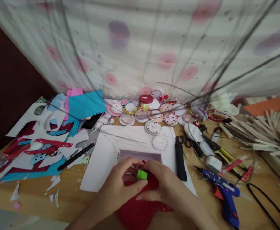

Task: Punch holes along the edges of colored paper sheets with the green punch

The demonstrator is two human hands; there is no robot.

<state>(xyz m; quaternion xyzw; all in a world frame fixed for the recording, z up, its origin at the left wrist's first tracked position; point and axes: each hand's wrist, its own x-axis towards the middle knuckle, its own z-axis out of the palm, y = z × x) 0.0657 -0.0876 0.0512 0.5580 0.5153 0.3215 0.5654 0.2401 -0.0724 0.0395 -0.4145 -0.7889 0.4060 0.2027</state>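
Note:
Near the bottom centre, my left hand (pixel 124 182) has its thumb and fingers closed round a small bright green object (pixel 142 174). My right hand (pixel 162 182) is beside it, its fingers bent and pinched at the top edge of a red sheet (pixel 137 207), which hangs below both hands. Behind them a shallow pale tray (pixel 140 154) rests on a large white sheet (pixel 101 150). Small round hat-like paper pieces (pixel 154 127) with dotted rims are grouped beyond the white sheet.
Coloured paper scraps (pixel 44 143), a black pen (pixel 76 156) and a phone (pixel 91 121) lie left. Right are a black-handled tool (pixel 180 159), a blue glue gun (pixel 222 191), yellow-black pliers (pixel 220 151), wooden sticks (pixel 264 131) and a paper bowl (pixel 220 111). Patterned cloth (pixel 142 41) hangs behind.

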